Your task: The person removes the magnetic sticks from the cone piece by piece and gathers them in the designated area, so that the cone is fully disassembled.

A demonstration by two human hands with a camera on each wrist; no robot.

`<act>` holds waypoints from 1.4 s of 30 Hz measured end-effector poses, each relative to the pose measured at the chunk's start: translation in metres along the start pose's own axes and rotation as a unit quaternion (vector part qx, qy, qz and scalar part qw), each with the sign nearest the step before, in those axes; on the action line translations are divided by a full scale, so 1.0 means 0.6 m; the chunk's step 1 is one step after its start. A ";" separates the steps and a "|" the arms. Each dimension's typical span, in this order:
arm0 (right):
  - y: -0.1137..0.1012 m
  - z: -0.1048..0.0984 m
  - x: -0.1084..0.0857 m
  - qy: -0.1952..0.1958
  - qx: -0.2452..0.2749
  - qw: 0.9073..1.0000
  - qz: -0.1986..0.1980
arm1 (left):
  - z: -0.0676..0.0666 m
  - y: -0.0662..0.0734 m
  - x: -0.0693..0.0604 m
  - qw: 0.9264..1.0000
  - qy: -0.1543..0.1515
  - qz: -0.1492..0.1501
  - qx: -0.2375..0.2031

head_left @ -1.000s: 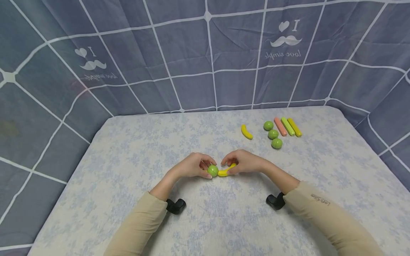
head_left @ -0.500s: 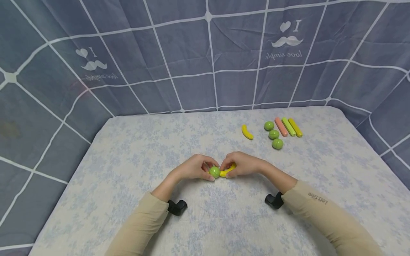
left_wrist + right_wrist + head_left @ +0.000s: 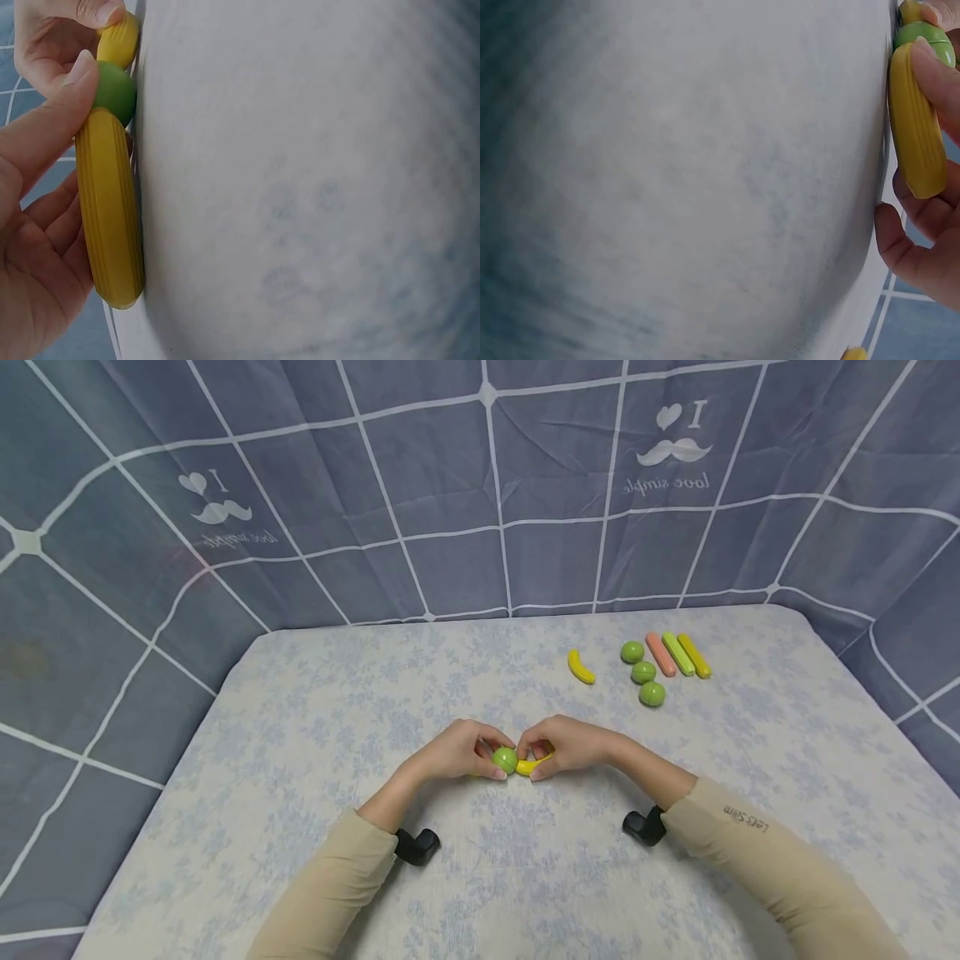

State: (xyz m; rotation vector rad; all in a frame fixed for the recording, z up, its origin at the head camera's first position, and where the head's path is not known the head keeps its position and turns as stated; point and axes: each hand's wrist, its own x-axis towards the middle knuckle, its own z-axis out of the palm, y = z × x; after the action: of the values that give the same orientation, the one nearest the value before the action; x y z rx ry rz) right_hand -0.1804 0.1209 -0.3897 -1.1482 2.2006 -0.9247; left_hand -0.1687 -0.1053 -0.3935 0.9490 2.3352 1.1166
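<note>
My left hand grips a small green ball, the thumb on its near side. A ridged yellow toy banana lies under that palm, its end touching the ball; the head view mostly hides it. My right hand pinches a second, curved yellow toy banana. Its tip meets the ball's right side, as the right wrist view also shows with that banana. All three pieces form a row low on the tablecloth.
Behind the right hand lies a loose yellow toy banana. Farther right are three green balls in a line, beside pink, light green and yellow sticks. A blue tile-patterned curtain surrounds the patterned tablecloth.
The fingers of my right hand have come down and closed on the yellow toy banana beside the ball. My left hand and the green ball have shifted slightly right.
</note>
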 end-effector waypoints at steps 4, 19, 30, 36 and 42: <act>-0.001 0.002 -0.002 0.002 -0.005 1.000 -0.007 | 0.001 0.002 0.000 1.000 0.001 -0.008 -0.005; 0.002 -0.006 -0.012 -0.005 -0.005 1.000 -0.021 | 0.003 0.009 0.007 1.000 0.001 -0.017 -0.011; -0.002 -0.010 -0.023 -0.018 0.006 1.000 -0.010 | 0.006 0.006 0.006 0.999 0.026 -0.024 -0.001; 0.009 -0.021 -0.036 0.015 0.030 0.999 0.017 | 0.005 0.006 0.006 0.999 0.022 -0.026 -0.003; 0.017 -0.031 -0.047 0.066 0.050 0.995 0.049 | 0.005 0.008 0.005 0.999 0.019 -0.037 -0.003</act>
State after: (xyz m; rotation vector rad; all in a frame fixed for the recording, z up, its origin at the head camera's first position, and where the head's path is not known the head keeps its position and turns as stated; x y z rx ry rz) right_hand -0.1834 0.1550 -0.3819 -0.9482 2.2631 -1.0834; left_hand -0.1671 -0.0994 -0.3919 0.8387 2.3762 1.1217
